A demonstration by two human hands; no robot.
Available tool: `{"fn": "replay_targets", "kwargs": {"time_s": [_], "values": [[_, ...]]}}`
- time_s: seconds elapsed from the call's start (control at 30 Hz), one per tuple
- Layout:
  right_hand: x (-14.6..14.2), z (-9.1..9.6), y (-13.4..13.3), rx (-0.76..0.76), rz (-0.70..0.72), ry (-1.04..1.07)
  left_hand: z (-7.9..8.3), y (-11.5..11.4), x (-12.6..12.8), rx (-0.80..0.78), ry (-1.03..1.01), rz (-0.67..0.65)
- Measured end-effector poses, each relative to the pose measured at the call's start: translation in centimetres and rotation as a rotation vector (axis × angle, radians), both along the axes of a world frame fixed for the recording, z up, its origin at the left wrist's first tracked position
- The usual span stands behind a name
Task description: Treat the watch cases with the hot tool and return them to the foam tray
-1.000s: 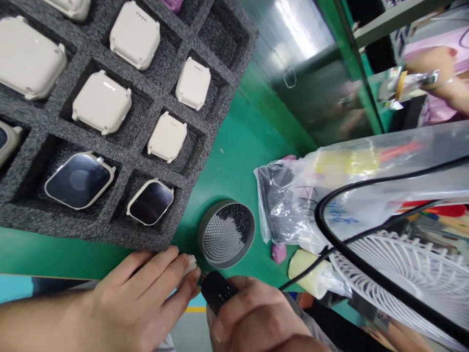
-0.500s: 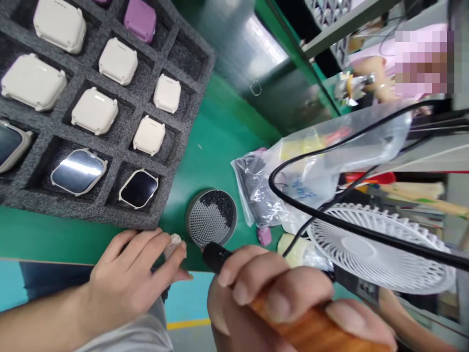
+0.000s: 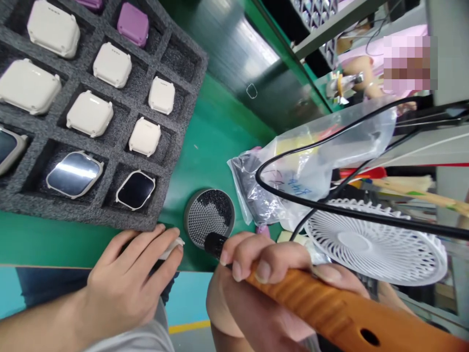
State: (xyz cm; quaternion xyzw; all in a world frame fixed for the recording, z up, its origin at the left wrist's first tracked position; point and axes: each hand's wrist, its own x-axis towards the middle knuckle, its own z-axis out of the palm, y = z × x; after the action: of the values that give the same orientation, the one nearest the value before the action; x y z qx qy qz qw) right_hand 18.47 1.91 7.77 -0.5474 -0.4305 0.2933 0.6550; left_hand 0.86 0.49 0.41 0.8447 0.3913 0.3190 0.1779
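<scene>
My left hand (image 3: pixel 124 278) grips a small white watch-case piece (image 3: pixel 171 249) between its fingertips, just below the lower edge of a dark grey foam tray (image 3: pixel 91 217). My right hand (image 3: pixel 267 261) is shut around an orange wooden handle (image 3: pixel 311 303), and the handle's black brush tip (image 3: pixel 214 244) lies a short way right of the white piece. The tray's compartments hold several cream watch casings (image 3: pixel 90 113), a purple casing (image 3: pixel 133 24) and dark-faced watches (image 3: pixel 75 174). Behind the brush stands a round grey bristle pad (image 3: pixel 201 218).
The tray rests on a green bench (image 3: pixel 205 146). A plastic bag (image 3: pixel 286 190), a black cable (image 3: pixel 330 208) and a white fan (image 3: pixel 366 242) fill the right side. At the upper right, a co-worker's hand (image 3: pixel 361 68) holds a tool.
The view has swung, shifting the tray and bench up and left. The orange handle has come into view under my right hand, and its brush tip has risen level with the white piece.
</scene>
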Motion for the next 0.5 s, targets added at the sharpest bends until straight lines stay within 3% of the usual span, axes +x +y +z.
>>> {"fn": "replay_targets", "kwargs": {"time_s": [0.1,0.37,0.5], "values": [[0.2,-0.9,0.1,0.041,0.068,-0.027,-0.2,-0.1,-0.2,-0.013,-0.010,-0.016],[0.0,-1.1,-0.4,0.119,-0.043,0.003,-0.7,-0.3,-0.2,0.017,0.011,-0.009],[1.4,-0.7,-2.5,0.091,0.082,-0.040,-0.6,-0.2,0.0,0.010,-0.040,-0.001]]}}
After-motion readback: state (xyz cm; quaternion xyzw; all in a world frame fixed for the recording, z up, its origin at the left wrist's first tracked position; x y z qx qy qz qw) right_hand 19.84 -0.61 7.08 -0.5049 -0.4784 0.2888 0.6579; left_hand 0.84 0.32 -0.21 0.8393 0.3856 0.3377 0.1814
